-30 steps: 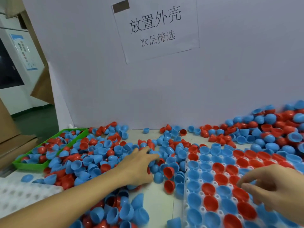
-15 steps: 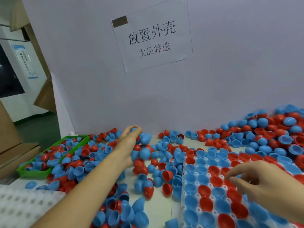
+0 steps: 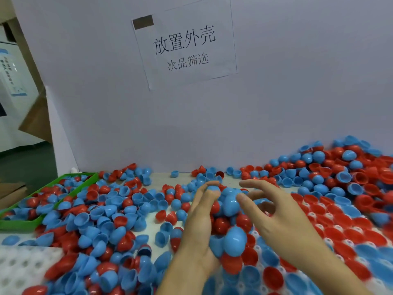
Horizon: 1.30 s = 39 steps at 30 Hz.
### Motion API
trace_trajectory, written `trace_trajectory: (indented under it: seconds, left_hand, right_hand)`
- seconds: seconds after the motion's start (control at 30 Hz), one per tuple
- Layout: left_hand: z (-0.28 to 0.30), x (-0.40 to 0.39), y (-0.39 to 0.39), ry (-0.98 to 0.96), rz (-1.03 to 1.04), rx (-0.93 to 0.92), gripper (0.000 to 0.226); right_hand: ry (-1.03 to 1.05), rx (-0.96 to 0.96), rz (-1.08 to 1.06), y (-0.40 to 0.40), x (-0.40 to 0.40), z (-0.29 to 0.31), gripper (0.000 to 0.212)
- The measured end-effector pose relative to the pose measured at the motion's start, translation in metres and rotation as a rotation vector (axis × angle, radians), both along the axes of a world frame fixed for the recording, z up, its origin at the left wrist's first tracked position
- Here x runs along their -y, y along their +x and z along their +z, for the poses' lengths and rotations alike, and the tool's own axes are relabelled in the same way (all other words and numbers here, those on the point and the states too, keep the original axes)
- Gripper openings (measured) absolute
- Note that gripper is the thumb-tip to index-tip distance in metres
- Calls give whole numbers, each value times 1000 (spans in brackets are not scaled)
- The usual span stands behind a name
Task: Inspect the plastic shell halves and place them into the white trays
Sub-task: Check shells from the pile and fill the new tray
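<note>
Blue and red plastic shell halves (image 3: 110, 211) lie scattered in heaps across the table. My left hand (image 3: 198, 228) is cupped, palm to the right, and holds a clump of several blue and red shells (image 3: 230, 237) above the left edge of a white tray (image 3: 312, 215). That tray's pockets hold red and blue halves set open side up. My right hand (image 3: 276, 213) hovers over the tray with fingers spread, its thumb touching a blue shell (image 3: 230, 202) at the top of the clump.
A second white tray (image 3: 21, 267) lies at the lower left. A green bin (image 3: 19, 223) with shells stands at the left. A tall heap of shells (image 3: 344, 167) rises at the back right. A white wall with a paper sign (image 3: 185, 43) closes the back.
My left hand came back from the far pile to the middle, now carrying a clump of shells. My right hand rose off the tray and moved left to meet it.
</note>
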<state>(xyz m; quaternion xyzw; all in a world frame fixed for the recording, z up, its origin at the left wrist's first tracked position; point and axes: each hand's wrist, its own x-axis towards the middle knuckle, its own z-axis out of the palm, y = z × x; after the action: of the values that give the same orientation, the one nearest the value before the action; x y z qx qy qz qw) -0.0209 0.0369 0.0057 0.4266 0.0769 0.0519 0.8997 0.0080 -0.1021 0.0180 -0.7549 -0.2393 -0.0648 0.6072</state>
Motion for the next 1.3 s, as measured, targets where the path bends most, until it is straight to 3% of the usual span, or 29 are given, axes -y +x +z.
trace_trajectory:
  seconds: [0.07,0.2,0.4,0.57,0.77,1.03,1.2,1.3]
  left_hand:
    - [-3,0,0,74,-2,51,24]
    - [-9,-6,-1,127,11,92,21]
    - [-10,-7,-1,111,46,68,38]
    - [-7,-9,-5,-4,37,22,65]
    - [-2,-13,-9,-165,6,-1,28]
    - [1,-14,-9,-159,60,-70,39]
    - [1,-13,-9,-125,69,-93,38]
    - [-1,-14,-8,-146,87,-90,38]
  right_hand:
    - [-41,-4,13,-1,-2,0,24]
    - [69,-71,-6,-1,-4,-1,16]
    - [331,-222,-61,0,-7,-5,10]
    - [500,-448,71,-1,-11,-3,19]
    - [698,-651,234,2,-7,-1,23]
    - [587,-644,166,6,-1,-1,17]
    - [316,-607,122,10,5,-2,43]
    - [312,-591,126,11,7,-1,45]
